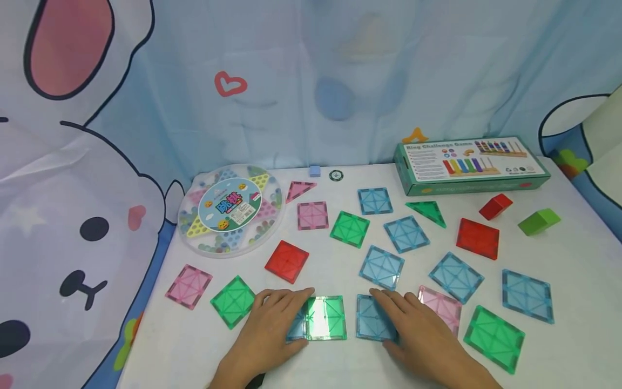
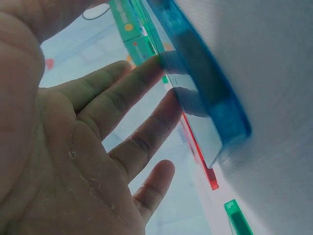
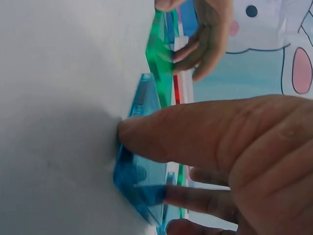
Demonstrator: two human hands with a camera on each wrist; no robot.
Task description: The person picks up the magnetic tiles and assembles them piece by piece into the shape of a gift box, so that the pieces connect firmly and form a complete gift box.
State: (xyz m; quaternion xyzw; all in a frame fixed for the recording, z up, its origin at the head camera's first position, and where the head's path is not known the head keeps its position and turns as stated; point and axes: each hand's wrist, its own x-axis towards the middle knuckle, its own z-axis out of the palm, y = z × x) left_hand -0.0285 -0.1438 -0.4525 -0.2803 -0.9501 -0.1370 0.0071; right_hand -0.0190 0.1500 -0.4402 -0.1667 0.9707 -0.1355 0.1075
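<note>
My left hand point(image 1: 272, 324) spans a blue square magnetic tile point(image 1: 297, 327), thumb at its near edge and index finger at its far edge. That tile lies edge to edge with a green square tile point(image 1: 325, 319) on its right. A short gap separates the green tile from another blue square tile point(image 1: 373, 319). My right hand point(image 1: 418, 335) holds this second blue tile by its near and far edges. In the right wrist view the thumb point(image 3: 156, 134) presses on the tile's edge. The palm hides part of the left blue tile from above.
Several loose tiles lie around, among them a red square point(image 1: 286, 262), a pink square point(image 1: 442, 308) beside my right hand and a green triangle point(image 1: 428, 212). Behind stand a round Chinese checkers set point(image 1: 194, 186) and a ring game box point(image 1: 473, 162). Red point(image 1: 495, 206) and green blocks point(image 1: 538, 221) sit right.
</note>
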